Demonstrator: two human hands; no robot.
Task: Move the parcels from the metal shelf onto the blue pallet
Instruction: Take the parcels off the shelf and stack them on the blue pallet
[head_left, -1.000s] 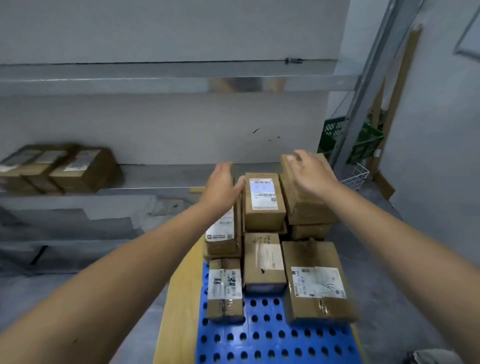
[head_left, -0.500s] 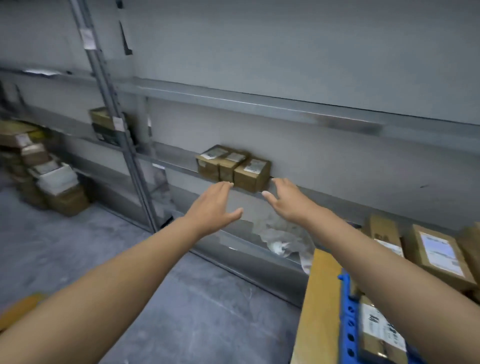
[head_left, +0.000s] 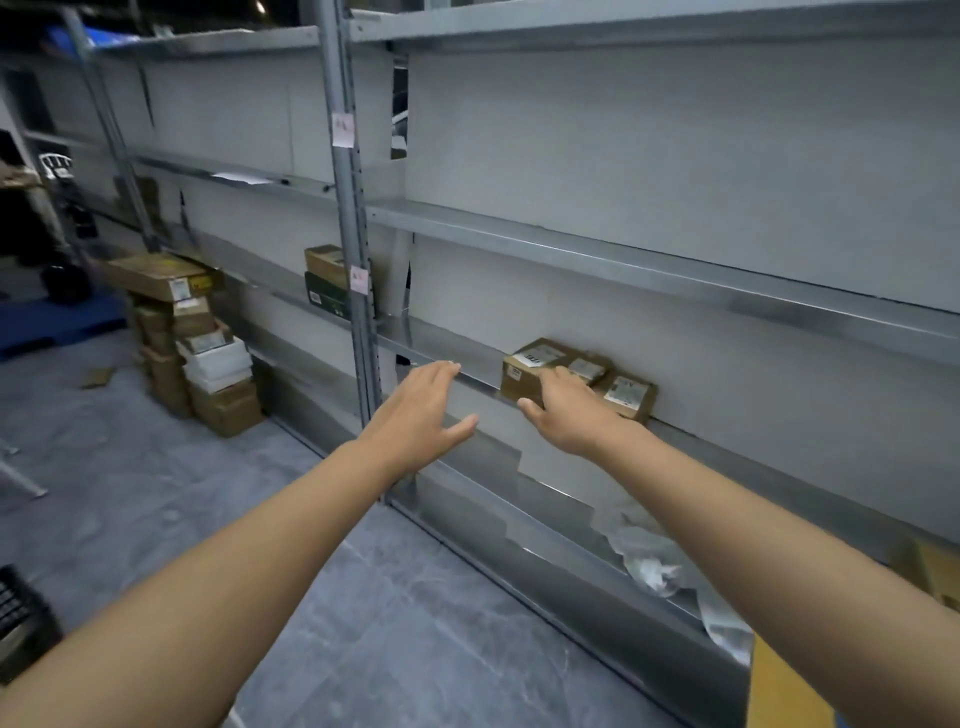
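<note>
Three small brown cardboard parcels with white labels stand side by side on the grey metal shelf (head_left: 727, 436): the left parcel (head_left: 524, 366), the middle parcel (head_left: 587, 368) and the right parcel (head_left: 626, 395). My right hand (head_left: 563, 410) is stretched out in front of the left parcel, fingers spread, its fingertips at the box's front face. My left hand (head_left: 423, 402) is open with fingers apart, a short way left of the parcels and holding nothing. The blue pallet is out of view; only a yellow board (head_left: 779, 686) shows at the bottom right.
A grey upright post (head_left: 353, 291) stands just left of my left hand. Two more boxes (head_left: 327, 280) sit on the shelf behind it. A stack of cartons (head_left: 192, 338) stands on the floor at left. Crumpled clear plastic (head_left: 654, 566) lies on the lowest shelf.
My view has swung left from the loaded pallet to the shelf. Both hands left the parcels on the pallet and have moved up to the three parcels on the shelf.
</note>
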